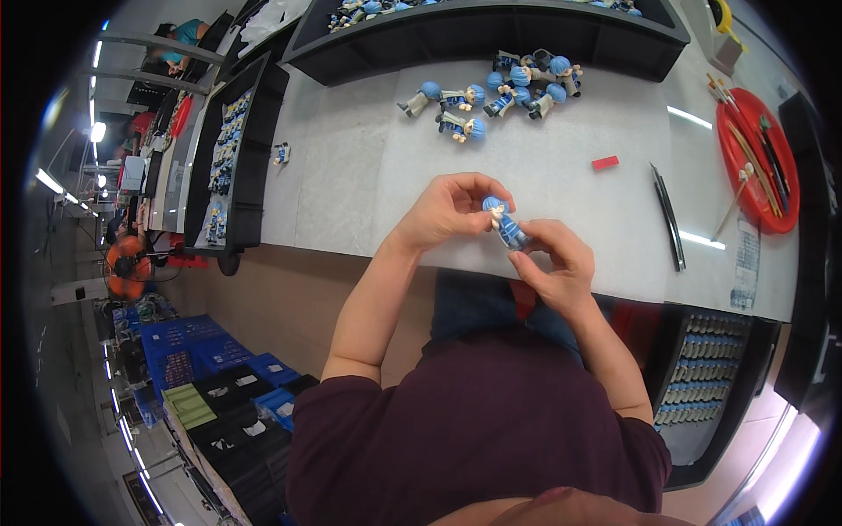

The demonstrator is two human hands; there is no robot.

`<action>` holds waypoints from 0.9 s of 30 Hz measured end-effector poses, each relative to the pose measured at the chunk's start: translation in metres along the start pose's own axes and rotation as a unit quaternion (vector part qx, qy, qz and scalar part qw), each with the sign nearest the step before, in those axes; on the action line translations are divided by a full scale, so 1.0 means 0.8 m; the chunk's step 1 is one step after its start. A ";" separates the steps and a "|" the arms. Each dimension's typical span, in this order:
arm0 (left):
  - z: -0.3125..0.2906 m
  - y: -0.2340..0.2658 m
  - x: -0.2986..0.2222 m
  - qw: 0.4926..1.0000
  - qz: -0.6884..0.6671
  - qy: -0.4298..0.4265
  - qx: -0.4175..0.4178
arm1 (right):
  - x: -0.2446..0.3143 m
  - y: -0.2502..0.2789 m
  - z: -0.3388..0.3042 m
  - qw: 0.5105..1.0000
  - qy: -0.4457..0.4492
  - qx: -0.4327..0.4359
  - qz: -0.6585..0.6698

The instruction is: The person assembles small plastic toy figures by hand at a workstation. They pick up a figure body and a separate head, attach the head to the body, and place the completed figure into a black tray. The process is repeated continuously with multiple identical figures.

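A small toy figure [503, 222] with blue hair and blue clothes is held between both hands over the near edge of the white table [351, 184]. My left hand [445, 210] pinches its head end with fingertips. My right hand [554, 261] grips its legs from below. Farther back on the table lies a heap of several like figures [500, 92], well beyond the hands.
A red block [605, 162] and a black stick-like tool [668, 215] lie right of the hands. A red tray [756, 162] holds brushes at far right. Black trays [232, 158] with figures stand left and behind; another tray [702, 377] sits below right. Blue crates [189, 346] on the floor.
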State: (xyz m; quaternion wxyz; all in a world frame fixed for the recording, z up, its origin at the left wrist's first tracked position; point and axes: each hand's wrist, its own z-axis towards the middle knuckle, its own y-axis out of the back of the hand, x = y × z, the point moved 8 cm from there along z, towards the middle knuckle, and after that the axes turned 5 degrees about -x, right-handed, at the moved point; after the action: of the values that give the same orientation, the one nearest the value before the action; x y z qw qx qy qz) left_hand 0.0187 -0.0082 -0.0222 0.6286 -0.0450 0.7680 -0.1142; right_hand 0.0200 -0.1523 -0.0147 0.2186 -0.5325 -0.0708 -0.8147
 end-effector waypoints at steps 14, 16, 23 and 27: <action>0.004 -0.001 -0.018 0.999 0.025 0.003 -0.047 | -0.027 0.003 -0.005 0.984 -0.168 -0.037 0.051; 0.004 -0.002 -0.018 0.999 0.018 -0.010 -0.042 | -0.028 0.002 -0.004 0.982 -0.172 -0.041 0.062; 0.004 -0.003 -0.017 0.998 0.024 -0.021 -0.049 | -0.028 0.003 -0.005 0.980 -0.179 -0.047 0.071; 0.005 -0.002 -0.014 0.998 0.017 -0.021 -0.049 | -0.027 0.003 -0.005 0.983 -0.166 -0.043 0.068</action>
State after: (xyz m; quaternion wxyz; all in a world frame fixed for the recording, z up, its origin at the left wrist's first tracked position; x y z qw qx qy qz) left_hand 0.0244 -0.0080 -0.0116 0.6436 -0.0654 0.7598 -0.0644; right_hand 0.0251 -0.1495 -0.0363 0.2354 -0.6727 -0.0345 -0.7006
